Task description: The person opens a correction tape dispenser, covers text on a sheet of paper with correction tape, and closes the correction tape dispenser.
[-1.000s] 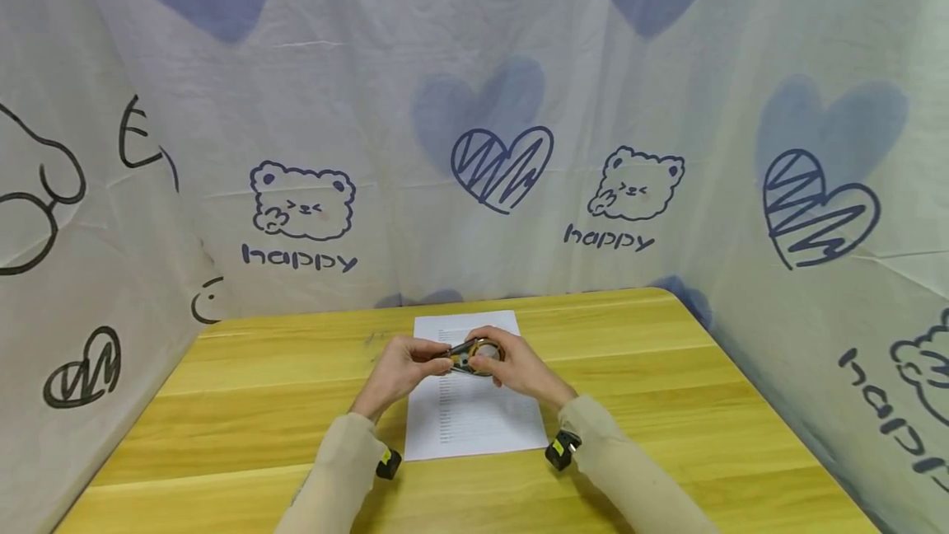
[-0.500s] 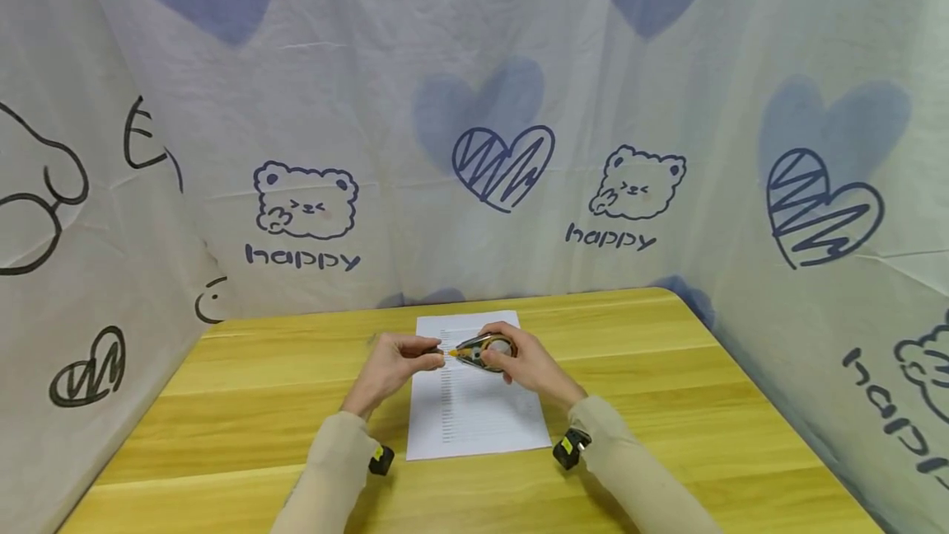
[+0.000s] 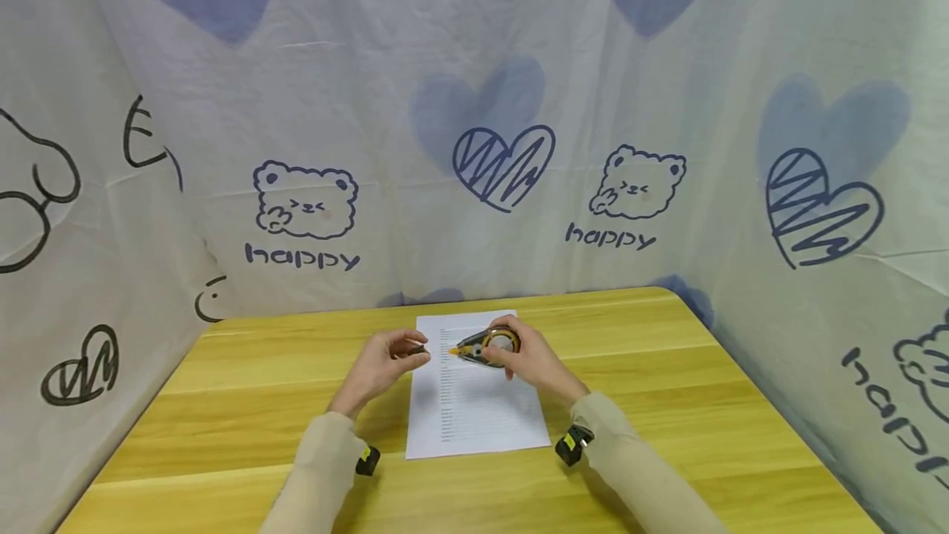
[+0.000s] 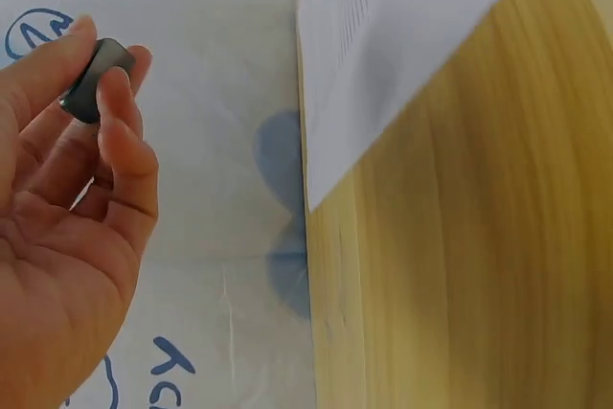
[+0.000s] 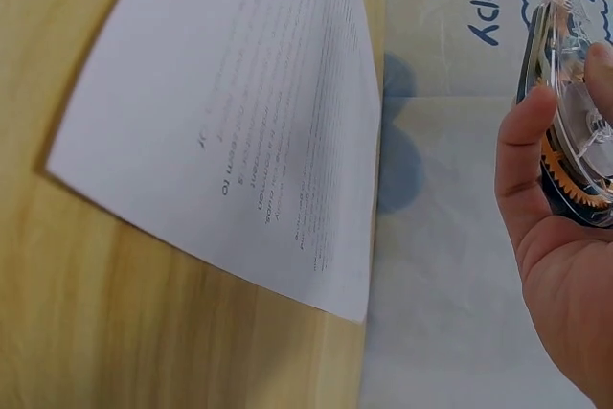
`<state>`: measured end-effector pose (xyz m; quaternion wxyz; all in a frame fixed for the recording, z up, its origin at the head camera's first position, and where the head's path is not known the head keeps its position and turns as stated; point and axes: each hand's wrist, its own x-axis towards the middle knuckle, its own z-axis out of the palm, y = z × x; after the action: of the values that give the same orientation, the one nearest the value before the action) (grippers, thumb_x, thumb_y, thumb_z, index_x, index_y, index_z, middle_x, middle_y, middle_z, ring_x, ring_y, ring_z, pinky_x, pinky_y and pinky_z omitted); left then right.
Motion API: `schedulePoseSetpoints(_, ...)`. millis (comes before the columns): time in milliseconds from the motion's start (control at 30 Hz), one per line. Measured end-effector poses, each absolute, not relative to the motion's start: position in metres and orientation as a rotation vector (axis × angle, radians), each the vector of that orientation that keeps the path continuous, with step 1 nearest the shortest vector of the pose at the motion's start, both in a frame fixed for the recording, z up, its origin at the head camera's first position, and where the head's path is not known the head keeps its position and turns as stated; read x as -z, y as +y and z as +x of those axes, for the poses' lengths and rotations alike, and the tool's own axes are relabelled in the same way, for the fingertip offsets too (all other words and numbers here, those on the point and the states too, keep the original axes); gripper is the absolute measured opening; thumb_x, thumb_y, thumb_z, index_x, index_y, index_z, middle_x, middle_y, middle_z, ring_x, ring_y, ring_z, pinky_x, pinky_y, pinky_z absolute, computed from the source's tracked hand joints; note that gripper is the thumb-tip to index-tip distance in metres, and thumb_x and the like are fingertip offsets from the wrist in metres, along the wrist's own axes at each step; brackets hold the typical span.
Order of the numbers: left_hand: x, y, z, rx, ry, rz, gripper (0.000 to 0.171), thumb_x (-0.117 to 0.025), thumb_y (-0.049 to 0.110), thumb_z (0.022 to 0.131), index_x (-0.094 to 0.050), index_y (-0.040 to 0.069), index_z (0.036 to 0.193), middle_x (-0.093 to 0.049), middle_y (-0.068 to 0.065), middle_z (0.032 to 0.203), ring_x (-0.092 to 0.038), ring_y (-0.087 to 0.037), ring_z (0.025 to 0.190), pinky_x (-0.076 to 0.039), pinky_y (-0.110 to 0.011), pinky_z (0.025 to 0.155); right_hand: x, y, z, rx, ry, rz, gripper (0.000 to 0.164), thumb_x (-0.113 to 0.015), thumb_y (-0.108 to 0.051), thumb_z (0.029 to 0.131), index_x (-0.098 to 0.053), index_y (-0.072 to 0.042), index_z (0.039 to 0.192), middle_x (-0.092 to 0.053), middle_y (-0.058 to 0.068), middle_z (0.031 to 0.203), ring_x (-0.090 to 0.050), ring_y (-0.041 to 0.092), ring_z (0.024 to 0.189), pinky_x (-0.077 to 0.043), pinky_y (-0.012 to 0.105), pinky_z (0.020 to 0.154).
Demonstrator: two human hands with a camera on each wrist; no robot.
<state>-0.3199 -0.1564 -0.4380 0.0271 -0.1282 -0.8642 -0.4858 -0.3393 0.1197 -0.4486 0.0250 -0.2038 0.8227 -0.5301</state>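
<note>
My right hand (image 3: 530, 357) grips a correction tape (image 3: 485, 347) with a clear case, an orange gear and an orange tip that points left. Between thumb and fingers, my left hand (image 3: 378, 365) pinches a small dark cap (image 4: 99, 79), best seen in the left wrist view. Cap and tape are apart, with a short gap between them. Both hands are raised above a printed sheet of paper (image 3: 482, 419), which lies on the wooden table. In the right wrist view the tape's toothed orange gear (image 5: 567, 171) shows through the case.
The yellow wood-grain table (image 3: 245, 402) extends to both sides of the paper. A white curtain (image 3: 400, 138) printed with hearts and bears stands behind the table's far edge and along its sides.
The cap has come off the correction tape's tip. My left hand has drawn it away to the left, while my right hand has shifted slightly right with the tape.
</note>
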Motion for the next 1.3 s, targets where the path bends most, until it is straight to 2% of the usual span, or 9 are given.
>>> schedulePoseSetpoints(67, 0.438, -0.159, -0.32, 1.47, -2.689, -0.383, 0.018, -0.075, 0.019, 0.087, -0.07, 0.017, 0.105, -0.071, -0.001, 0.096, -0.061, -0.017, 0.083, -0.052, -0.028, 0.07, 0.448, 0.121, -0.34, 1.644, 2.546, -0.609, 0.035, -0.071, -0.03, 0.091, -0.056, -0.022, 0.121, -0.064, 0.014, 0.104, -0.057, 0.023, 0.055, -0.054, 0.061, 0.065)
schedulePoseSetpoints(133, 0.438, -0.163, -0.32, 1.422, -2.708, -0.384, 0.017, -0.075, 0.018, 0.088, -0.069, 0.015, 0.103, -0.071, -0.002, 0.097, -0.06, -0.017, 0.084, -0.052, -0.028, 0.071, 0.448, 0.122, -0.34, 1.646, 2.542, -0.599, 0.035, -0.072, -0.03, 0.091, -0.057, -0.021, 0.121, -0.066, 0.014, 0.103, -0.056, 0.019, 0.054, -0.054, 0.061, 0.066)
schedulePoseSetpoints(267, 0.439, -0.172, -0.322, 1.281, -2.761, -0.395, 0.014, -0.073, 0.016, 0.089, -0.071, 0.012, 0.103, -0.07, -0.003, 0.1, -0.06, -0.017, 0.085, -0.052, -0.029, 0.072, 0.449, 0.122, -0.341, 1.648, 2.537, -0.585, 0.035, -0.072, -0.03, 0.091, -0.057, -0.021, 0.122, -0.067, 0.012, 0.1, -0.057, 0.019, 0.055, -0.054, 0.06, 0.067)
schedulePoseSetpoints(433, 0.44, -0.186, -0.322, 1.113, -2.83, -0.422, 0.011, -0.068, 0.01, 0.09, -0.072, 0.006, 0.101, -0.07, -0.006, 0.099, -0.064, -0.019, 0.089, -0.057, -0.033, 0.076, 0.449, 0.121, -0.342, 1.644, 2.535, -0.593, 0.036, -0.071, -0.028, 0.091, -0.056, -0.019, 0.123, -0.066, 0.015, 0.104, -0.058, 0.019, 0.056, -0.054, 0.06, 0.068)
schedulePoseSetpoints(567, 0.442, -0.195, -0.323, 0.997, -2.869, -0.424, 0.011, -0.066, 0.009, 0.091, -0.072, 0.006, 0.1, -0.07, -0.006, 0.098, -0.063, -0.017, 0.086, -0.056, -0.033, 0.075, 0.45, 0.121, -0.343, 1.642, 2.533, -0.575, 0.037, -0.073, -0.028, 0.09, -0.058, -0.018, 0.122, -0.066, 0.015, 0.107, -0.062, 0.023, 0.058, -0.056, 0.059, 0.068)
schedulePoseSetpoints(833, 0.441, -0.212, -0.325, 0.794, -2.915, -0.434, 0.015, -0.062, 0.008, 0.095, -0.075, 0.003, 0.101, -0.071, -0.007, 0.097, -0.058, -0.017, 0.079, -0.051, -0.033, 0.071, 0.45, 0.12, -0.342, 1.708, 2.456, -0.542, 0.036, -0.074, -0.025, 0.089, -0.057, -0.014, 0.119, -0.064, 0.018, 0.108, -0.067, 0.045, 0.079, -0.058, 0.056, 0.068)
schedulePoseSetpoints(1000, 0.441, -0.224, -0.324, 0.741, -2.951, -0.374, 0.013, -0.065, 0.006, 0.093, -0.075, 0.003, 0.101, -0.072, -0.008, 0.098, -0.064, -0.019, 0.086, -0.056, -0.038, 0.074, 0.452, 0.12, -0.343, 1.716, 2.424, -0.543, 0.037, -0.074, -0.025, 0.089, -0.055, -0.015, 0.119, -0.063, 0.022, 0.109, -0.067, 0.046, 0.081, -0.059, 0.055, 0.068)
schedulePoseSetpoints(1133, 0.442, -0.234, -0.322, 0.707, -2.962, -0.298, 0.012, -0.068, 0.004, 0.09, -0.075, 0.003, 0.099, -0.072, -0.01, 0.098, -0.066, -0.024, 0.089, -0.057, -0.042, 0.078, 0.453, 0.121, -0.343, 1.709, 2.437, -0.543, 0.037, -0.074, -0.026, 0.089, -0.056, -0.016, 0.119, -0.064, 0.021, 0.107, -0.069, 0.041, 0.077, -0.059, 0.055, 0.068)
schedulePoseSetpoints(1300, 0.445, -0.242, -0.32, 0.596, -2.973, -0.21, 0.009, -0.071, 0.004, 0.088, -0.076, 0.005, 0.096, -0.072, -0.012, 0.099, -0.067, -0.027, 0.088, -0.056, -0.045, 0.072, 0.455, 0.121, -0.345, 1.683, 2.477, -0.523, 0.038, -0.075, -0.028, 0.087, -0.059, -0.017, 0.12, -0.068, 0.016, 0.103, -0.069, 0.043, 0.081, -0.06, 0.053, 0.066)
